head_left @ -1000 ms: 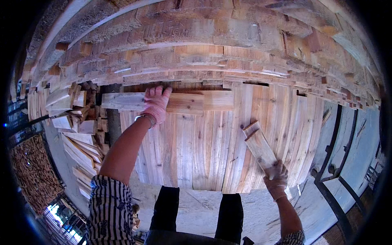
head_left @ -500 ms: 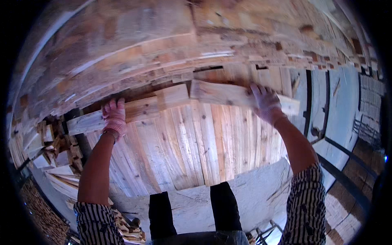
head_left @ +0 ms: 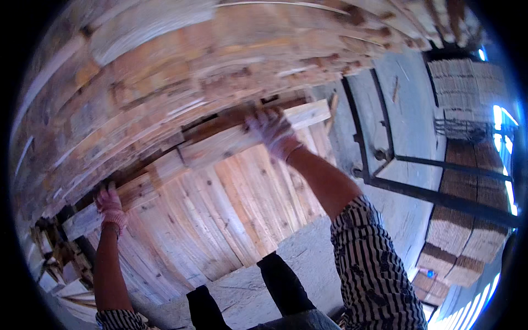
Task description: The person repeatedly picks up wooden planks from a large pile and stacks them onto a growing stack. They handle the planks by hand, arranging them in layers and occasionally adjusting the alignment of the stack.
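My left hand [head_left: 111, 208], in a pinkish knit glove, wraps over a narrow wooden board [head_left: 137, 190] near its left end, fingers behind its top edge. My right hand [head_left: 273, 133], gloved too and slightly blurred, grips a second wooden board [head_left: 217, 146] right of its middle. Both boards lie end to end in a slanting row across the far ends of several planks [head_left: 214, 212] laid side by side. Their inner ends meet, or nearly so, between my hands. My fingertips are partly hidden behind the boards.
A high stack of lumber [head_left: 148, 82] rises just beyond the boards. Scrap wood [head_left: 60, 269] is heaped at the left. On the right stand a dark metal frame [head_left: 418, 192] and bundled wood stacks [head_left: 456, 212] on the pale floor [head_left: 412, 121].
The view has swung to the right, showing more floor and stacks there. The two boards, earlier meeting at a slight angle, now lie closer to one line. Both hands stay on them.
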The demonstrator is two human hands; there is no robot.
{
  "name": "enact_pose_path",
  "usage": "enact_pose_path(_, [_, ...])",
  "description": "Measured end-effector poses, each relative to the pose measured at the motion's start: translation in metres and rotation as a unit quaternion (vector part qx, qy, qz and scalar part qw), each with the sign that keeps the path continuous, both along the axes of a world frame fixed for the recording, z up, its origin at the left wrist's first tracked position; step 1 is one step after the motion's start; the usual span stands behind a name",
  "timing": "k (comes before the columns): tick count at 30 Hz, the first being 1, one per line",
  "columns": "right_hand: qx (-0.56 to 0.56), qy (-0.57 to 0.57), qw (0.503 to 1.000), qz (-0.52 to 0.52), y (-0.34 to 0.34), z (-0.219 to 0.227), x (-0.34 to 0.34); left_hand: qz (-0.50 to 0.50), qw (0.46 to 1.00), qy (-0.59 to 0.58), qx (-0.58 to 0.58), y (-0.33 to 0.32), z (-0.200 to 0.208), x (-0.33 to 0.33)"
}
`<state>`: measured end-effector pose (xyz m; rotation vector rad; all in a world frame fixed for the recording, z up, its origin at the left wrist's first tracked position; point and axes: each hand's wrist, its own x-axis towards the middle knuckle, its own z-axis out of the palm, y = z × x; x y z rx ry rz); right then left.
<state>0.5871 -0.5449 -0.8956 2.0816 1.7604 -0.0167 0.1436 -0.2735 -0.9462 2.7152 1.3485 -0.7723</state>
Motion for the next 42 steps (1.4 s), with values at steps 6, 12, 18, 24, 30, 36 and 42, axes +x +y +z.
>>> enact_pose_path(6, [0.032, 0.098, 0.995, 0.007, -0.106, 0.034, -0.063, -0.119, 0.990, -0.054, 0.045, -0.030, 0.019, -0.052])
enact_pose_path(12, [-0.061, 0.234, 0.961, -0.137, -0.175, 0.009, -0.077, -0.044, 0.948, -0.151, -0.275, -0.162, 0.092, -0.050])
enact_pose_path(18, [-0.129, 0.141, 0.969, -0.158, -0.157, 0.012, -0.093, -0.077, 0.967, -0.193, -0.149, -0.275, 0.047, -0.064])
enact_pose_path(24, [-0.178, 0.095, 0.971, -0.131, -0.161, 0.003, -0.083, -0.094, 0.977, -0.154, -0.113, -0.241, 0.051, -0.120])
enact_pose_path(30, [-0.207, 0.073, 0.966, -0.138, -0.158, 0.007, -0.082, -0.057, 0.982, -0.152, -0.098, -0.285, 0.048, -0.132])
enact_pose_path(36, [-0.112, 0.166, 0.977, -0.081, -0.170, 0.011, -0.074, -0.053, 0.984, -0.155, -0.065, -0.287, 0.041, -0.142])
enact_pose_path(42, [-0.129, 0.129, 0.983, -0.037, -0.211, 0.051, -0.081, -0.012, 0.982, -0.128, -0.136, -0.288, 0.058, -0.140])
